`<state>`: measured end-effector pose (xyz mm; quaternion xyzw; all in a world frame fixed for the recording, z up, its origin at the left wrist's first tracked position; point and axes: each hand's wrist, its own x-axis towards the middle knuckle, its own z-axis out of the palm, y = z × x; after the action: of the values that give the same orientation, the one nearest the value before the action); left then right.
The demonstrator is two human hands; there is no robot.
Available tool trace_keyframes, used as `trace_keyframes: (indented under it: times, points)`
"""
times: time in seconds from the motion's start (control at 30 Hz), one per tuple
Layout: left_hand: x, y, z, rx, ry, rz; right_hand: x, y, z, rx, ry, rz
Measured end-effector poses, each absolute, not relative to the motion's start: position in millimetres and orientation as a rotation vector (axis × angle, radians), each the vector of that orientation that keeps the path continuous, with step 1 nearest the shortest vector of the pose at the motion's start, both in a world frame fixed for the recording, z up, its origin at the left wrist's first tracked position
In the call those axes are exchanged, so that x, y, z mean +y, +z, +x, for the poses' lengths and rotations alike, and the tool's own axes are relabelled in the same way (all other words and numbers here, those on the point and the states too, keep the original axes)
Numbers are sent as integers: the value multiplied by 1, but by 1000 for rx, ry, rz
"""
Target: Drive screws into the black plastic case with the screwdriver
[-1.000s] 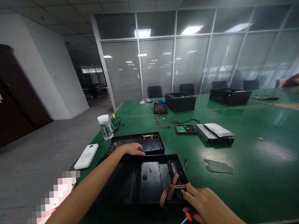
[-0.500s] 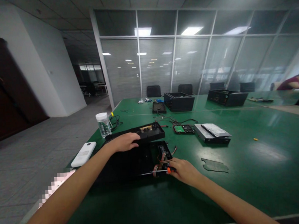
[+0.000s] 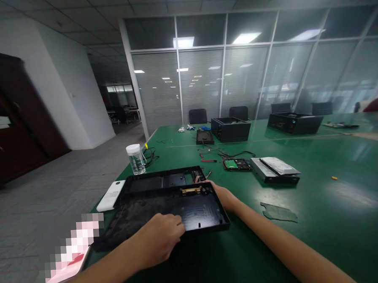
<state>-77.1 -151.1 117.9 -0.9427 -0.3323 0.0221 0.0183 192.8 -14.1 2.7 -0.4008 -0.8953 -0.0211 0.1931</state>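
A shallow black computer panel point(image 3: 161, 208) lies tilted in front of me, its inner side facing up, with a brass-coloured strip point(image 3: 191, 191) near its far right corner. My left hand point(image 3: 165, 235) is closed on its near edge. Behind the panel sits a second black casing part point(image 3: 149, 183), mostly covered, with a bundle of striped wires point(image 3: 206, 177) at its right end. My right hand point(image 3: 222, 194) is at the panel's right side, beside those wires. Its fingers are hidden behind the panel's edge, and no screwdriver shows.
On the left stand a clear bottle point(image 3: 136, 160) and a white box-like device point(image 3: 111, 197). A circuit-board drive point(image 3: 236, 164), a silver disc drive point(image 3: 274, 171) and a thin plate point(image 3: 278, 212) lie to the right. Black computer cases point(image 3: 231, 130) stand farther back on the green table point(image 3: 339, 226).
My left hand has brought the black panel from the far side towards me, over the casing part. My right hand has moved farther back; its orange-handled screwdriver is out of sight.
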Motion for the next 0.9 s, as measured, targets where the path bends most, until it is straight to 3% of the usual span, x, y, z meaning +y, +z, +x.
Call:
trace_keyframes:
  times: [0.17,0.47,0.53,0.63,0.9]
  points:
    - [-157,87,-73,-999,173,-2943,-15,-9,253,-2516,-313,-1256]
    - [-101,73,-55,-1181,591,-2953,-2,-13,290,-2231,-151,-1365]
    - [-74,76,-46,-1137,443,-3105,-3,-12,285,-2221,-100,-1331]
    - [-35,67,-30,-950,-126,-2978,-9,-8,279,-2169,-63,-1324]
    - [4,15,-22,-585,-357,-2875,-15,-3,276,-2062,38,-1314]
